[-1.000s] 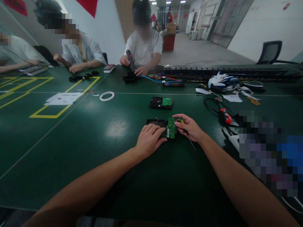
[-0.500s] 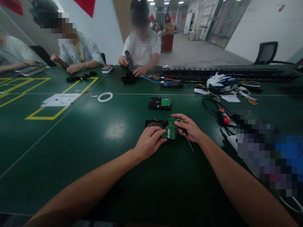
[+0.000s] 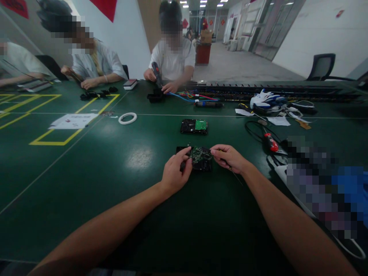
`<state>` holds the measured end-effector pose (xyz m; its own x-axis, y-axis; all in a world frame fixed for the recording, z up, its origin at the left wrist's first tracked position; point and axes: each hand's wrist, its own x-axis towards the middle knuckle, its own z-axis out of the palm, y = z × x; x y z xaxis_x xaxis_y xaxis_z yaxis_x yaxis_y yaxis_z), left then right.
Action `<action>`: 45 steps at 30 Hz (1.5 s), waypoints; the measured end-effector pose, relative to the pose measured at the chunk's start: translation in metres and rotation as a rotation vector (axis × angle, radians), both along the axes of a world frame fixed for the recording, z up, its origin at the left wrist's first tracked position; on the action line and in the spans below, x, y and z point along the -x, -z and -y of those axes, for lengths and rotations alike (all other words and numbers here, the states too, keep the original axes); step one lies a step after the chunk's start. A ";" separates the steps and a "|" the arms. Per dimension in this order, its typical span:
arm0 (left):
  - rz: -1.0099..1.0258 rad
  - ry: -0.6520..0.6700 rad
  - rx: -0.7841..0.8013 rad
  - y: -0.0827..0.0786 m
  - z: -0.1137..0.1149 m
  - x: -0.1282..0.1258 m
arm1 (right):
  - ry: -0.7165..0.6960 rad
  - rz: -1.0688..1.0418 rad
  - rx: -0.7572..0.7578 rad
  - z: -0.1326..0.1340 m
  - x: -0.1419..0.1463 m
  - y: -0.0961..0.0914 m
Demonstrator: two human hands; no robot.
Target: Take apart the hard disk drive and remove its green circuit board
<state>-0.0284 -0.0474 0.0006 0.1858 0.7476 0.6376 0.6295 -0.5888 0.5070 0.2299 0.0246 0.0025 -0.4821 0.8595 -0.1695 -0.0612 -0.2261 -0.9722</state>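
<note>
A green circuit board [image 3: 200, 154], its component side up, is held tilted over a black hard drive [image 3: 204, 167] on the table. My left hand [image 3: 176, 170] has thumb and index finger at the board's left edge, a gap between the two fingertips. My right hand [image 3: 229, 158] pinches the board's right corner. That hand also keeps a thin screwdriver [image 3: 237, 178] against the palm, its shaft pointing down to the right. Farther back lies a second hard drive [image 3: 189, 126] with a green board on it.
A white tape roll [image 3: 127, 118] and paper sheet [image 3: 71, 121] lie left. At right are a red-and-black handled tool [image 3: 270, 142], gloves [image 3: 266, 99] and cables. Across the table, a person [image 3: 174, 57] holds a power screwdriver [image 3: 156, 73]; other people sit farther left.
The circuit board has turned over from its plain green side to its component side and moved left over the hard drive. My left fingers have lifted and spread somewhat.
</note>
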 end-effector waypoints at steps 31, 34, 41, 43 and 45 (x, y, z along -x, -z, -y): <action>-0.241 0.189 -0.142 0.004 -0.004 0.001 | 0.021 0.021 0.039 -0.002 -0.002 -0.005; -0.241 0.181 -0.152 0.004 -0.004 0.001 | 0.005 -0.011 0.043 -0.002 -0.004 -0.007; -0.323 0.348 -0.146 0.002 -0.002 -0.001 | 0.168 -0.117 0.078 -0.004 0.000 -0.007; -0.353 0.388 -0.155 0.000 0.000 -0.002 | 0.204 -0.120 0.088 -0.004 0.002 -0.008; -0.374 0.410 -0.157 -0.002 0.002 -0.002 | 0.231 -0.102 0.098 -0.003 0.004 -0.010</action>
